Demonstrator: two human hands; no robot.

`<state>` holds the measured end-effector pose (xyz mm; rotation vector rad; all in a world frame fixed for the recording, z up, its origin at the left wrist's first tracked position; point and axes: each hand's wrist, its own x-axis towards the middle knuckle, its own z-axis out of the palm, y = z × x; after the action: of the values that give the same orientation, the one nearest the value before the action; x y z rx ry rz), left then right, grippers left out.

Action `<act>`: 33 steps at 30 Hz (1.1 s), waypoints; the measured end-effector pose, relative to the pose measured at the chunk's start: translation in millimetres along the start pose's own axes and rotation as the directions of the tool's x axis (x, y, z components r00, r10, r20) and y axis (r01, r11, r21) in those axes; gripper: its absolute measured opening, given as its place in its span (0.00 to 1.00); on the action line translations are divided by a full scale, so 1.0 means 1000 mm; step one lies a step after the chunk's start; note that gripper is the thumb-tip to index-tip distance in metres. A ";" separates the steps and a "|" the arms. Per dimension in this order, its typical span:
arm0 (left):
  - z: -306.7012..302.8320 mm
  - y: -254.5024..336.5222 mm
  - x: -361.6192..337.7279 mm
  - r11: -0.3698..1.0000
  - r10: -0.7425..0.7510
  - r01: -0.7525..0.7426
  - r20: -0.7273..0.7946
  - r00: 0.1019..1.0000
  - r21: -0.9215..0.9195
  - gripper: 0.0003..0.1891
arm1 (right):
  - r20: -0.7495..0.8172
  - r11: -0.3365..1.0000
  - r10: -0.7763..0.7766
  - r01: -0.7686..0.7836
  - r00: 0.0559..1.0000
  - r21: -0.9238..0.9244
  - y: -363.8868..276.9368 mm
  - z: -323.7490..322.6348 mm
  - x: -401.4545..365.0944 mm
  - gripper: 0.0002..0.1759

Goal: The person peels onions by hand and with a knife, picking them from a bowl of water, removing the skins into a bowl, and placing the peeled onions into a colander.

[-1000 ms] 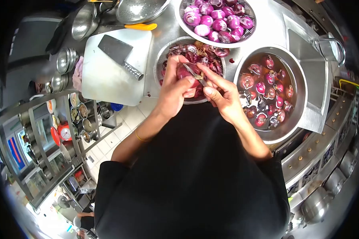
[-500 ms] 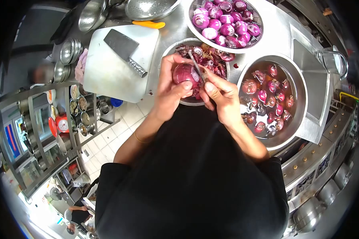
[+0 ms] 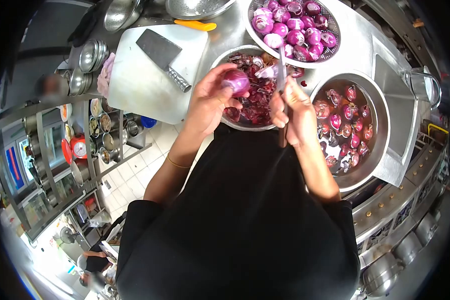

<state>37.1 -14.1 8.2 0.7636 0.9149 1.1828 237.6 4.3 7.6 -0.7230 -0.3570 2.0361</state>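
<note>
My left hand (image 3: 210,97) is closed around a red onion (image 3: 236,82) at the left side of a metal bowl. In my right hand (image 3: 294,110) is a knife (image 3: 282,70), its blade pointing up and away from me, apart from the onion. Below both hands, the metal bowl (image 3: 216,62) holds a heap of dark red onion skins (image 3: 257,97). A pale, blurred piece of onion (image 3: 267,72) shows over the skins beside the blade. Behind the bowl, peeled purple onions (image 3: 295,36) fill a perforated colander (image 3: 250,31).
At right, a large basin (image 3: 382,125) holds unpeeled onions in brownish water, beside a metal sink (image 3: 397,95). A cleaver (image 3: 159,49) lies on a white cutting board (image 3: 127,95) at left, with a yellow-handled tool (image 3: 195,25) behind it. Another person (image 3: 96,257) is far off at lower left.
The knife has come away from the onion, and my right hand has moved right with the blade now pointing forward. My left hand still grips the onion. The whole view has shifted slightly.
</note>
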 end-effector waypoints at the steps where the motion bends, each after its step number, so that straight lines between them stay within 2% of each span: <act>1: -0.004 -0.001 -0.001 0.997 0.016 -0.014 0.022 1.000 -0.070 0.26 | 0.027 0.999 -0.044 0.044 0.999 0.004 -0.002 -0.008 0.004 0.09; 2: -0.008 -0.002 -0.001 0.990 0.033 -0.027 0.044 0.998 -0.140 0.27 | 0.000 0.998 -0.054 0.054 0.999 -0.008 -0.001 -0.014 0.007 0.11; 4: -0.010 -0.003 -0.001 0.978 0.042 -0.028 0.068 0.997 -0.205 0.24 | -0.076 0.987 0.036 -0.047 0.996 -0.155 0.003 -0.015 0.008 0.18; 5: -0.009 -0.001 -0.001 0.924 -0.010 0.031 0.056 0.998 -0.381 0.25 | -0.062 0.955 0.099 -0.113 0.993 -0.276 0.003 -0.011 0.008 0.28; 6: -0.008 0.001 -0.002 0.835 -0.062 0.081 0.053 0.997 -0.544 0.25 | -0.056 0.909 0.129 -0.140 0.990 -0.392 0.006 -0.012 0.009 0.32; 8: -0.014 -0.006 -0.001 0.833 -0.085 0.094 0.042 0.995 -0.545 0.24 | -0.103 0.806 0.072 -0.119 0.992 -0.580 0.007 -0.005 0.005 0.33; 9: -0.017 -0.011 -0.001 0.894 -0.062 0.072 0.038 0.997 -0.441 0.23 | -0.103 0.806 0.076 -0.122 0.992 -0.579 0.007 -0.001 0.004 0.33; 10: -0.019 -0.015 -0.002 0.942 -0.043 0.053 0.038 0.998 -0.332 0.22 | -0.028 0.751 -0.010 -0.011 1.000 -0.661 0.006 0.002 0.001 0.34; 11: -0.019 -0.017 -0.002 0.941 -0.050 0.060 0.037 0.998 -0.334 0.22 | 0.052 0.680 -0.089 0.099 0.995 -0.727 0.007 0.004 -0.002 0.34; 12: -0.017 -0.018 -0.002 0.936 -0.030 0.059 0.086 0.996 -0.347 0.21 | 0.045 0.682 -0.088 0.093 0.995 -0.726 0.010 0.006 -0.006 0.34; 14: -0.010 -0.016 0.000 0.930 -0.014 0.065 0.141 0.990 -0.361 0.20 | 0.177 0.515 -0.144 0.226 0.974 -0.827 0.017 0.013 -0.013 0.35; 16: 0.003 -0.013 -0.002 0.912 -0.054 0.059 0.024 0.998 -0.406 0.19 | 0.193 0.432 -0.171 0.250 0.966 -0.867 0.022 0.020 -0.017 0.35; 23: 0.018 -0.012 -0.004 0.889 -0.062 0.059 0.009 0.998 -0.453 0.19 | 0.136 0.377 -0.190 0.200 0.972 -0.904 0.013 0.032 -0.022 0.32; 25: 0.021 -0.012 -0.004 0.923 -0.037 0.014 -0.053 0.998 -0.383 0.18 | 0.130 0.379 -0.171 0.187 0.977 -0.906 0.015 0.031 -0.023 0.31; 27: 0.022 -0.012 -0.003 0.920 -0.038 0.010 -0.065 0.997 -0.391 0.18 | 0.235 0.334 -0.272 0.320 0.933 -0.886 0.021 0.025 -0.022 0.29; 28: 0.023 -0.012 -0.003 0.916 -0.037 0.004 -0.076 0.996 -0.401 0.17 | 0.231 0.335 -0.275 0.318 0.933 -0.887 0.022 0.024 -0.022 0.29; 30: 0.023 -0.014 -0.003 0.929 -0.015 -0.009 -0.063 0.998 -0.370 0.17 | 0.145 0.484 -0.169 0.210 0.975 -0.850 0.022 0.023 -0.022 0.28; 32: 0.028 -0.015 -0.006 0.941 0.006 -0.023 -0.051 0.999 -0.337 0.17 | 0.100 0.529 -0.137 0.158 0.985 -0.834 0.024 0.024 -0.021 0.28; 33: 0.037 -0.016 -0.006 0.954 0.026 -0.064 -0.131 0.991 -0.293 0.17 | 0.060 0.570 -0.103 0.108 0.993 -0.814 0.025 0.025 -0.020 0.27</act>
<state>76.5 -24.7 11.7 0.4726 0.8010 1.3844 213.7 -25.0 21.1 -1.2080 -1.3862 1.6807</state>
